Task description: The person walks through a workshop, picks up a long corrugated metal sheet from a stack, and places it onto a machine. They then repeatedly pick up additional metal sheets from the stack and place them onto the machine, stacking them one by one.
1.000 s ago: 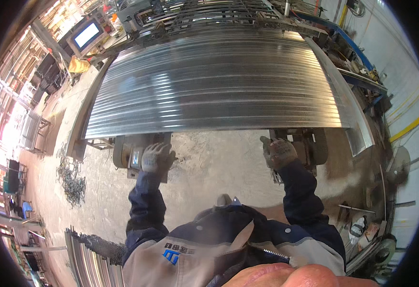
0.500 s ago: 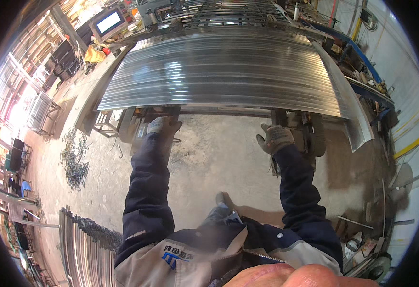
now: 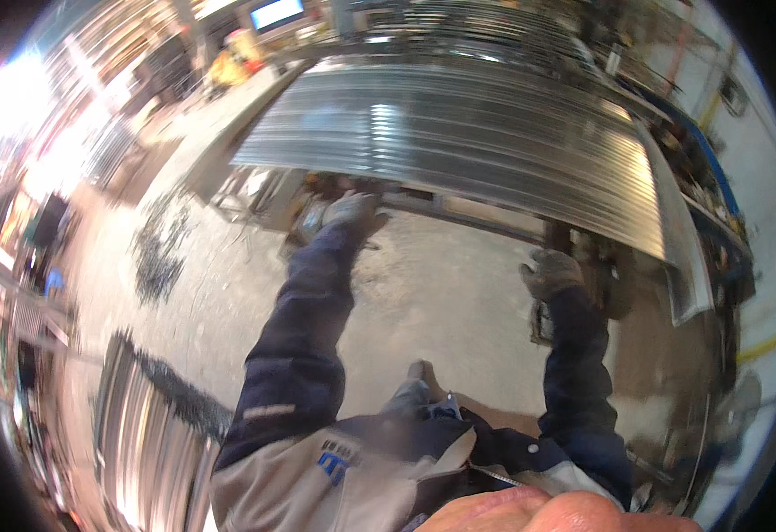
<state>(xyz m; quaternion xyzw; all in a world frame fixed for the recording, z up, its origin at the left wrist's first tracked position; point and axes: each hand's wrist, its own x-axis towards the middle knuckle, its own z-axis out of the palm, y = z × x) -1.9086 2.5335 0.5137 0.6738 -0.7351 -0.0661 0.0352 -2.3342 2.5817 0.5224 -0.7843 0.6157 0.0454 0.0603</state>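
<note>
A wide stack of shiny ribbed metal sheets [image 3: 459,133] lies across the top of the head view on a machine bed. My left hand [image 3: 352,213], in a grey glove, reaches up to just under the near edge of the sheets; blur hides whether it grips anything. My right hand [image 3: 552,270], also gloved, hangs lower and to the right, apart from the sheet edge, with its fingers loosely bent and nothing in it. Both arms wear dark blue sleeves. The whole picture is blurred by motion.
The floor is dusty concrete [image 3: 441,293], with a dark heap of metal scrap [image 3: 162,253] at the left. Stacked metal profiles [image 3: 140,434] lie at the lower left. Dark machine parts [image 3: 610,275] stand under the sheets' right end, and a screen [image 3: 277,13] glows at the top.
The view has swung, so the sheets now slant toward the right. My left hand has stretched further forward to the sheet edge. My right hand has dropped away from the edge.
</note>
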